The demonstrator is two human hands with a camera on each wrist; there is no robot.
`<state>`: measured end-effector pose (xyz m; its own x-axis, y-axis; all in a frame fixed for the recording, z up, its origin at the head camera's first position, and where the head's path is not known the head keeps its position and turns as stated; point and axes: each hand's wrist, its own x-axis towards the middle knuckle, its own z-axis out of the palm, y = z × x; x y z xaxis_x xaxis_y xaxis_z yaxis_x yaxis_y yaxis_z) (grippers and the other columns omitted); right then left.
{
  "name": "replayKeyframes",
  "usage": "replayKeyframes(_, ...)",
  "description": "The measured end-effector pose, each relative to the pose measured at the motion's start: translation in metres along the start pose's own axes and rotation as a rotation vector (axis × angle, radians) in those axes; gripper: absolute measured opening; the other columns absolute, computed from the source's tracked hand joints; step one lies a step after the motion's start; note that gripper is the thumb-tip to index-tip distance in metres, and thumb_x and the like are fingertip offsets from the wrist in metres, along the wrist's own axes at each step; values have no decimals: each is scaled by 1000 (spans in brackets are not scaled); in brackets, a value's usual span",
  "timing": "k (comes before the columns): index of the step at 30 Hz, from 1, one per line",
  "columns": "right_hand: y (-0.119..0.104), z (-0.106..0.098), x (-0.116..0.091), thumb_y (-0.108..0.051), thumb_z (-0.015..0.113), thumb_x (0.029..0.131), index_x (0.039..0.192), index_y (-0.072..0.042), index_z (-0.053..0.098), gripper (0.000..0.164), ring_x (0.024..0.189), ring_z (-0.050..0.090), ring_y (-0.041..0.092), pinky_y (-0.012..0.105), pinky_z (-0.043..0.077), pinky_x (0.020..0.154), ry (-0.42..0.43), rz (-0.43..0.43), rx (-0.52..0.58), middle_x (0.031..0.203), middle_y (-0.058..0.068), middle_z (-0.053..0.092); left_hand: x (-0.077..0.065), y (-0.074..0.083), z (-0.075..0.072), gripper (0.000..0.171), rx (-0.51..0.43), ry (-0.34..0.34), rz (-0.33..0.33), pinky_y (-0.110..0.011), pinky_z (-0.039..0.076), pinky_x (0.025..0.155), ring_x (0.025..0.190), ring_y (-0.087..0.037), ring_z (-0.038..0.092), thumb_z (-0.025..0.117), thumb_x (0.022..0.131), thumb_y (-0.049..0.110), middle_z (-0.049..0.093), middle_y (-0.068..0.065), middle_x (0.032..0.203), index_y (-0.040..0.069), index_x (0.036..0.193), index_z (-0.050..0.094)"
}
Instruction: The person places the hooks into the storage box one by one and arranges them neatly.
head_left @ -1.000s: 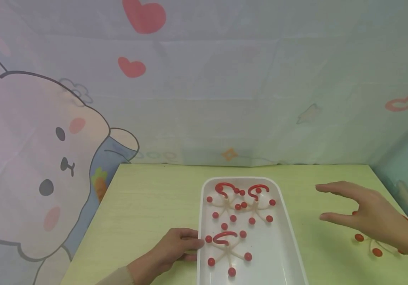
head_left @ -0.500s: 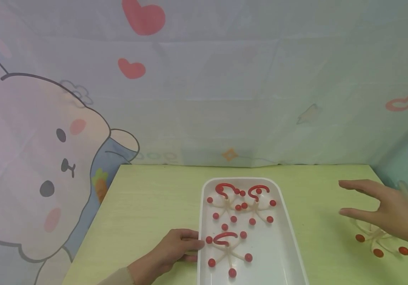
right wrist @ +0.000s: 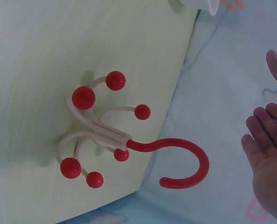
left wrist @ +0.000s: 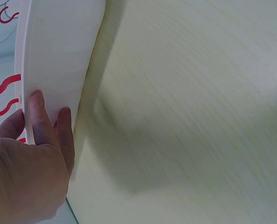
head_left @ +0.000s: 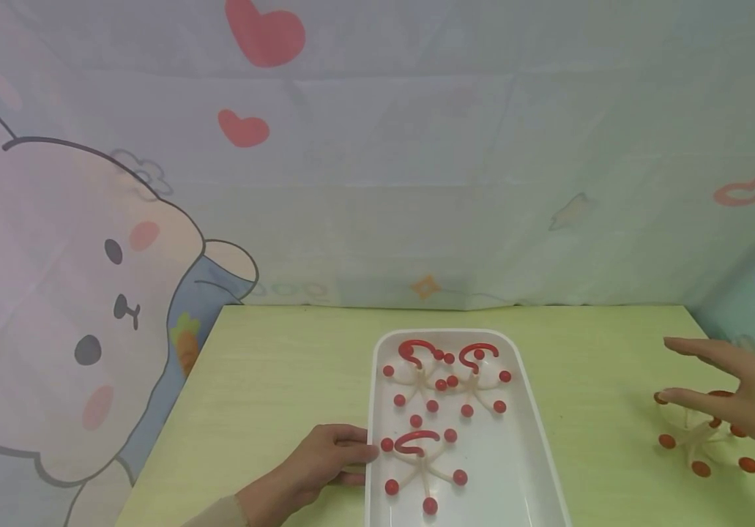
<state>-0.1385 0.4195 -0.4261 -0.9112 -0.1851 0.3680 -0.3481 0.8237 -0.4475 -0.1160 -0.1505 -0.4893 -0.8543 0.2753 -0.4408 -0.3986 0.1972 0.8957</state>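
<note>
My left hand [head_left: 311,465] grips the left wall of a white tray [head_left: 505,468]; in the left wrist view the thumb is at the rim and the fingers lie on the outer side [left wrist: 59,56]. My right hand [head_left: 749,395] hovers at the far right with thumb and fingers spread, holding nothing. Below it a cream multi-armed hanger [head_left: 695,435] with red ball tips stands on the table, partly hidden by the hand. The right wrist view shows its red hook [right wrist: 201,161] pointing up, apart from my right hand [right wrist: 271,158].
Inside the tray stand three similar hangers: one at the back left [head_left: 420,377], one at the back right [head_left: 474,380] and one nearer [head_left: 422,462]. The pale green table [head_left: 285,380] ends at a printed cloth backdrop [head_left: 377,183].
My right hand has moved to the right, still spread, uncovering more of the hanger beneath it. My left hand and the tray have stayed in place.
</note>
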Motion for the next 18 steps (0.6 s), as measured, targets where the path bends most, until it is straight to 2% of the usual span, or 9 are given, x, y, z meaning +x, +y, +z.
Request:
replayKeyframes(2,4,-1,-2,-24,99,75,145,-4,64,82,119,25,-35,-10,25,86,-2,12,-26,143,-37,52,0,0,0,39,-1,-1,1,-40,69,84,104,-28,77,76,99,10,76,-21,120,-12,130,67)
replayKeyframes(4,10,0,-5,-23,99,76,148,-2,60,85,119,23,-35,-11,19,88,-9,28,-26,150,-8,62,0,0,0,39,-1,-1,1,-40,69,84,104,-29,77,76,99,10,76,-20,120,-12,129,67)
replayKeyframes(6,17,1,-9,-21,98,77,150,0,57,86,120,21,-35,-11,17,92,-7,39,-27,147,17,63,0,0,0,39,-2,-2,0,-40,69,84,104,-30,77,76,99,10,76,-20,119,-12,129,67)
replayKeyframes(7,19,2,-11,-21,97,78,151,1,56,87,133,25,-29,-11,15,96,-8,46,-30,143,31,61,0,0,0,39,-1,-2,-1,-40,69,84,103,-30,77,76,99,10,76,-20,119,-12,129,67)
replayKeyframes(8,23,3,-13,-20,97,78,151,2,54,87,133,23,-29,-11,13,98,-5,47,-31,143,33,59,1,0,0,39,1,-1,-2,-40,69,83,103,-31,77,76,99,10,76,-20,119,-12,129,67)
replayKeyframes(11,32,6,-17,-13,96,78,147,8,55,83,134,24,-29,-11,12,102,19,20,-28,151,19,58,1,0,0,39,3,-3,-2,-40,69,83,102,-31,77,76,99,10,76,-20,118,-12,129,67)
replayKeyframes(15,41,8,-21,-8,98,71,136,12,62,77,120,22,-34,-12,17,98,71,-18,-35,142,-26,47,0,1,0,39,6,-2,-3,-40,69,84,103,-31,77,76,99,10,76,-19,118,-13,129,67)
replayKeyframes(16,42,8,-22,-9,98,72,136,13,61,77,127,32,-27,-12,16,98,70,-18,-41,145,-18,54,0,1,0,39,7,0,-4,-40,69,83,102,-31,77,76,99,10,76,-19,118,-12,129,67)
replayKeyframes(18,46,8,-24,-10,100,68,131,12,65,76,123,35,-27,-13,18,95,102,-16,-56,135,-34,47,0,1,0,39,8,3,-4,-40,69,83,102,-30,77,76,99,10,76,-18,118,-12,129,67)
